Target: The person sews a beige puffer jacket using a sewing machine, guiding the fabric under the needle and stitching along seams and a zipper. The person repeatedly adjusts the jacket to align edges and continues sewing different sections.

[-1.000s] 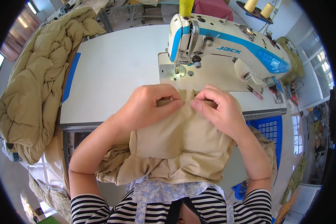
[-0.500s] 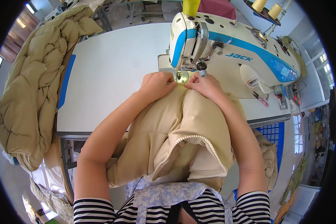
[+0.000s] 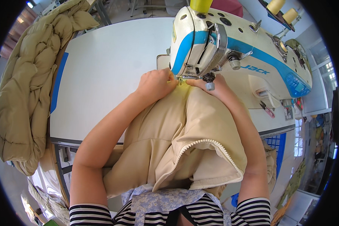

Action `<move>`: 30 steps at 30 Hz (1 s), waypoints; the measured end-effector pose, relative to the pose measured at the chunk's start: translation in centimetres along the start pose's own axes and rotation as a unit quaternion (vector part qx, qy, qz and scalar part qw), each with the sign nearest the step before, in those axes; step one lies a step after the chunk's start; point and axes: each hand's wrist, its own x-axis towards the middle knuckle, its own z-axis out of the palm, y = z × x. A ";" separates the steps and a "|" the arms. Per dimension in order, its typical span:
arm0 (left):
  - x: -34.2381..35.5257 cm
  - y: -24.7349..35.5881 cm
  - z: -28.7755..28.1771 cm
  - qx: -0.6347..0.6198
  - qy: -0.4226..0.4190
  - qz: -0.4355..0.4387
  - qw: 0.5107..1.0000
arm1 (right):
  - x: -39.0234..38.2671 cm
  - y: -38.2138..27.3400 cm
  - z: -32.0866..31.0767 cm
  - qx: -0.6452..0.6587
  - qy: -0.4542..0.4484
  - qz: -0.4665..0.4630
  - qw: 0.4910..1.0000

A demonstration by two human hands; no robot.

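A bulky khaki quilted garment (image 3: 24, 86) lies heaped at the far left, beside the desk (image 3: 109, 56), whose left edge carries a blue strip (image 3: 59, 84). On the white top, the left hand (image 3: 152, 86) has its fingers curled in a narrow grip, pinching the upper edge of the beige garment (image 3: 165, 126) just left of the presser foot (image 3: 180, 80). That garment spreads from the foot down over the desk's front edge toward the person's apron (image 3: 160, 201), its pale zipper (image 3: 203, 141) arching around an opening. The white-and-blue sewing machine (image 3: 192, 45) stands above its top end. The right hand (image 3: 220, 90) reaches behind the machine's knobs, fingertips on the fabric right of the foot; partly hidden, its grip I cannot tell. Farther right are pink-handled scissors (image 3: 268, 110) and a blue basket (image 3: 278, 150).
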 end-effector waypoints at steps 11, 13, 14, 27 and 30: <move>1.0 -0.3 -0.1 -0.004 0.007 0.002 1.000 | 2.1 3.6 1.8 -0.036 0.019 -0.107 0.993; 1.0 -0.4 -0.1 -0.010 0.015 0.008 1.000 | 2.4 3.7 1.8 -0.062 0.016 -0.110 0.992; 1.0 -0.4 -0.2 -0.010 0.017 0.012 1.000 | 2.5 3.7 1.8 -0.080 0.010 -0.083 0.993; 1.6 -0.6 -0.3 0.009 -0.006 0.014 1.000 | 1.4 1.9 0.5 -0.020 0.034 -0.043 0.998; 1.5 -0.7 -0.3 0.009 -0.018 0.010 1.000 | 1.6 1.3 0.4 0.000 0.035 -0.049 0.998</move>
